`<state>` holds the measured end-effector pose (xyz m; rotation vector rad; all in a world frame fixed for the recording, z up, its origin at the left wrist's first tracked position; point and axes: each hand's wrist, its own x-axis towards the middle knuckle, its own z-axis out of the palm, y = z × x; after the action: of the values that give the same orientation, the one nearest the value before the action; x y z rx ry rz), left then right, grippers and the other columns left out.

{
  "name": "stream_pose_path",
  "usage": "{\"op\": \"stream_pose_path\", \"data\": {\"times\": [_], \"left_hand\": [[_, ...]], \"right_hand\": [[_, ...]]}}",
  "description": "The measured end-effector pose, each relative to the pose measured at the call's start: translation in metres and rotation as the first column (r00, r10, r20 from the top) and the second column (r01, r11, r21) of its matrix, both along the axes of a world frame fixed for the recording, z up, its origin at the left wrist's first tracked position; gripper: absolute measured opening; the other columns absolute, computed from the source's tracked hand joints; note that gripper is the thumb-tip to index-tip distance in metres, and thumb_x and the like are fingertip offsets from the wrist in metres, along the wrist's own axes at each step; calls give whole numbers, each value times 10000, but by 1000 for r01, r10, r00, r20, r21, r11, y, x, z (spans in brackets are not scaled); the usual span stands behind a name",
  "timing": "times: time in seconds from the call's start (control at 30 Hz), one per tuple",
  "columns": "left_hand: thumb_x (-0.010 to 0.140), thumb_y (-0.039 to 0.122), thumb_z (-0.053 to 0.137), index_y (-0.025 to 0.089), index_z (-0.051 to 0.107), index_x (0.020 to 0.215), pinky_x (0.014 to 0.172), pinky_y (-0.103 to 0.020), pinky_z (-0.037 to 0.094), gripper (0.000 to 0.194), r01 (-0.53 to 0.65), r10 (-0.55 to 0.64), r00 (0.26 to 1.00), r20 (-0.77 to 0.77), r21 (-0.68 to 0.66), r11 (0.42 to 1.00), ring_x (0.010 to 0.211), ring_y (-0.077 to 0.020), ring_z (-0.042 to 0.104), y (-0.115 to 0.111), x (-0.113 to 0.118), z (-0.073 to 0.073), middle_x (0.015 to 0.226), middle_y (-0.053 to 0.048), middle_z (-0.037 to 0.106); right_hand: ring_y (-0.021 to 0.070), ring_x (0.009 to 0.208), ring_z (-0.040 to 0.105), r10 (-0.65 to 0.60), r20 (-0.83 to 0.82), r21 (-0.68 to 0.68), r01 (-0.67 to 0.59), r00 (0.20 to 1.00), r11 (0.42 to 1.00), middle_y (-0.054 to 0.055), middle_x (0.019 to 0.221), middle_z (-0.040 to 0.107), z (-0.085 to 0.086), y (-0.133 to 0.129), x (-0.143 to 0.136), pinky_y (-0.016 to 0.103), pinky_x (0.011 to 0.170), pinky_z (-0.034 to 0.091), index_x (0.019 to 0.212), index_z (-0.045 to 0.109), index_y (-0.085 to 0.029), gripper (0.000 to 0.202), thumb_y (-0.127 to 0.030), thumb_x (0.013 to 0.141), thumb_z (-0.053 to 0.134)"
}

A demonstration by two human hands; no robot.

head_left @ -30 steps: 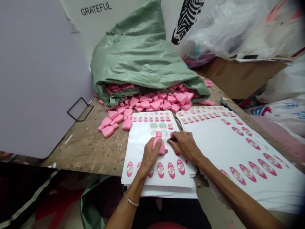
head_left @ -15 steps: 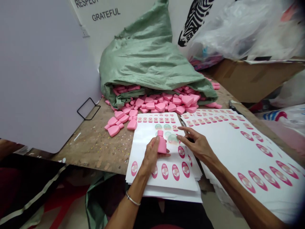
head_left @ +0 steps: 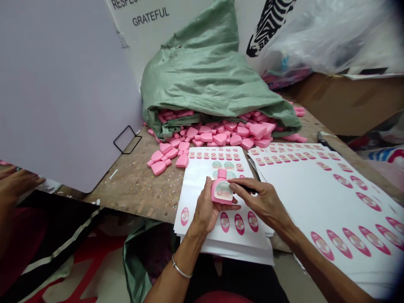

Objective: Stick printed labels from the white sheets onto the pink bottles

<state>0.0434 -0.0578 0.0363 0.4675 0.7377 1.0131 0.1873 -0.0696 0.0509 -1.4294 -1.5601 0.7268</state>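
My left hand (head_left: 205, 208) is closed around a small pink toy bottle (head_left: 222, 173), its cap pointing away from me. On the bottle's flat front lies a pale green and white label sticker (head_left: 222, 191). The thumb and finger of my right hand (head_left: 257, 198) touch the right edge of that sticker. A slim black tool (head_left: 249, 189), its kind unclear, is held in the same hand, partly covered by the fingers. Beneath both hands is a stack of sticker sheets (head_left: 202, 227) printed with pink ovals and small labels.
Several pink bottles (head_left: 221, 139) spill from a green sack (head_left: 202, 80) at the back. More sticker sheets (head_left: 299, 185) lie to the right. A white panel (head_left: 69, 92) and a black wire stand (head_left: 127, 139) are left. Another person's hand (head_left: 19, 181) shows at far left.
The sticker that was at my right fingertips is now on the bottle's front. My right hand has come in to touch the bottle. Another person's hand has appeared at the left.
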Motion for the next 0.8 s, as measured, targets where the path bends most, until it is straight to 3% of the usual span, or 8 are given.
{"op": "stream_pose_path", "data": {"times": [0.63,0.8], "left_hand": [[891,534,406,64,641,975,682,-383,576,533,50,-51,998,30,17,999,701,-202,654,0,-3,2,751,-109,665],[783,350,667,117,600,1013,697,-336,573,334,91,-94,996,7,154,984,683,-143,628,-2,-5,3,817,-49,638]], "right_hand": [[182,756,625,-29,100,157,13,995,988,45,838,710,0,0,-5,329,700,514,933,716,-214,192,-337,820,620],[183,766,625,-27,115,177,7,993,984,46,841,710,-1,-1,-4,332,708,511,942,705,-216,188,-333,832,607]]}}
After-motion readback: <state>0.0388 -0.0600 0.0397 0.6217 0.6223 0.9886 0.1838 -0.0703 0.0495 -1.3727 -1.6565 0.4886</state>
